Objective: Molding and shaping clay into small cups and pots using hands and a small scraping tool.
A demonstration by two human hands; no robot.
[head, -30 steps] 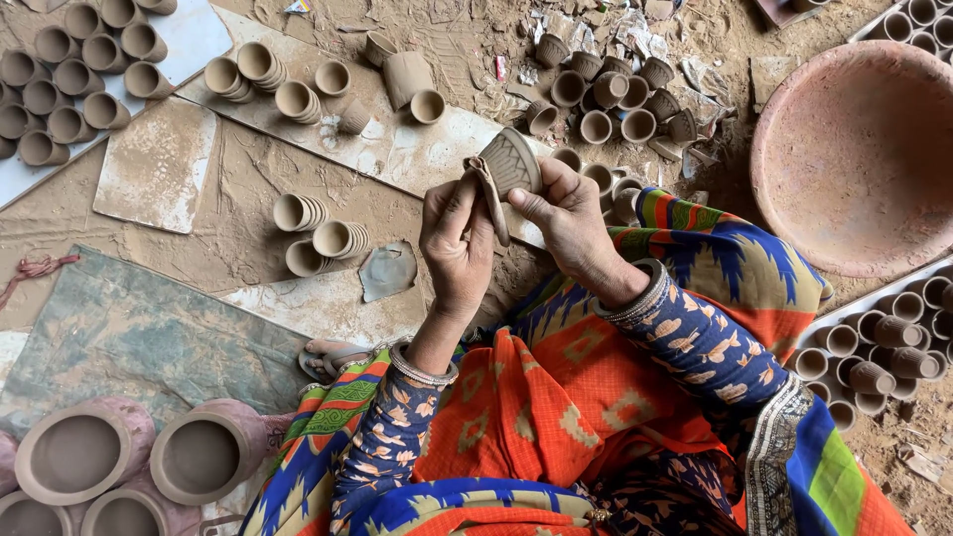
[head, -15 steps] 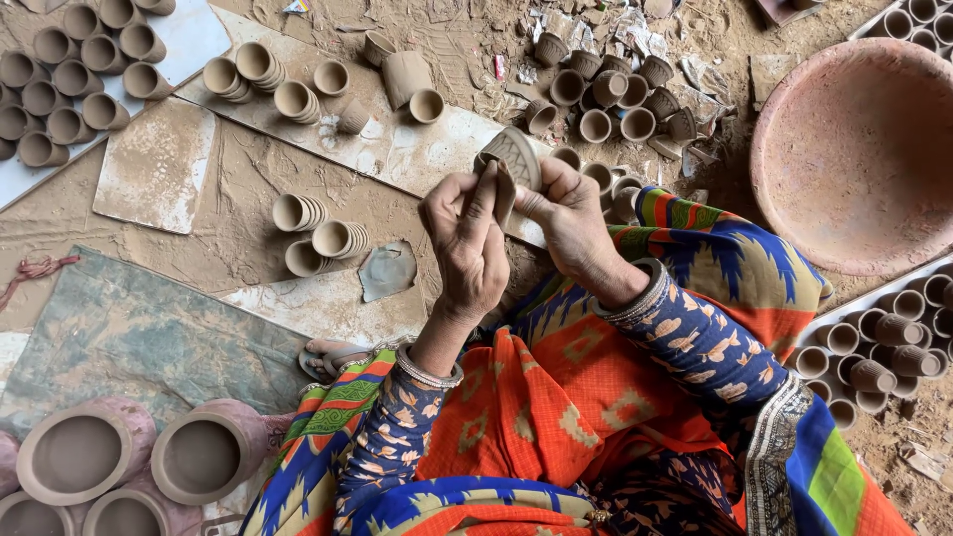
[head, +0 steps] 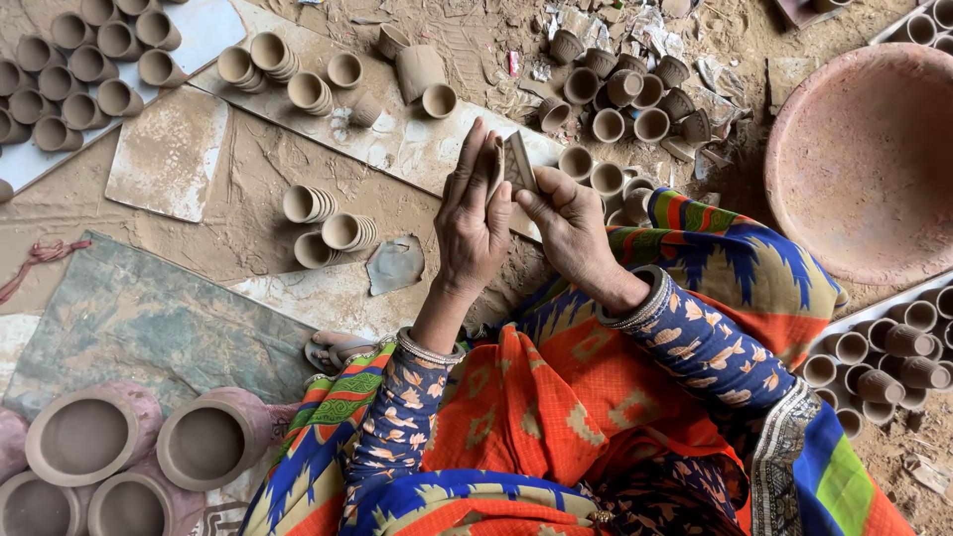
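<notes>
My left hand (head: 475,213) and my right hand (head: 568,220) meet in front of me, both gripping one small grey clay cup (head: 516,164) by its sides. The cup is turned on edge, so only its side and rim show between the fingertips. Both arms wear blue and orange patterned sleeves with bangles at the wrists. Just beyond the hands lies a pale board (head: 397,149) carrying more small clay cups (head: 266,55).
Stacks of small clay cups (head: 328,220) lie on the dirt to the left, and a loose cluster (head: 620,89) sits beyond the hands. A large clay bowl (head: 869,164) is at the right. Bigger clay pots (head: 84,437) stand at the lower left, trays of cups (head: 884,352) at the right.
The cup has turned in my hands from showing its side to standing edge-on, and my left fingers have straightened up along it. Both hands stay in the same place.
</notes>
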